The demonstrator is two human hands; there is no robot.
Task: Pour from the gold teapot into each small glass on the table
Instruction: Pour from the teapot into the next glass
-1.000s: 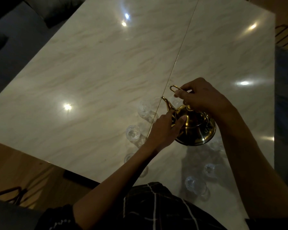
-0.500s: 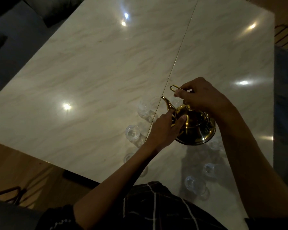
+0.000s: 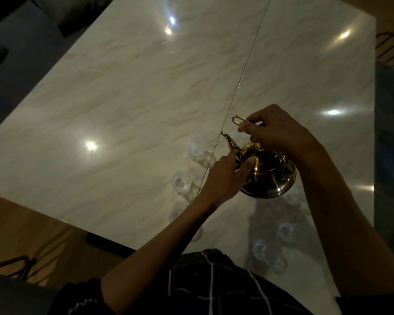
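Observation:
The gold teapot (image 3: 268, 173) hangs tilted above the marble table (image 3: 134, 98), its spout pointing up and left. My right hand (image 3: 280, 133) grips the thin looped handle from above. My left hand (image 3: 225, 176) presses its thumb and fingers against the pot's body near the lid. Several small clear glasses stand around the pot: one (image 3: 198, 147) just left of the spout, one (image 3: 180, 183) nearer me, two (image 3: 267, 252) (image 3: 287, 233) at the near right. Another glass is partly hidden under my left forearm.
A gold seam runs down the table's middle. A dark sofa (image 3: 55, 14) lies beyond the far left corner. Wooden floor and a dark chair frame (image 3: 16, 264) show at the near left. Bright lamp reflections dot the tabletop.
Almost nothing differs. Both hands hold the teapot in the same pose; the pot has barely shifted.

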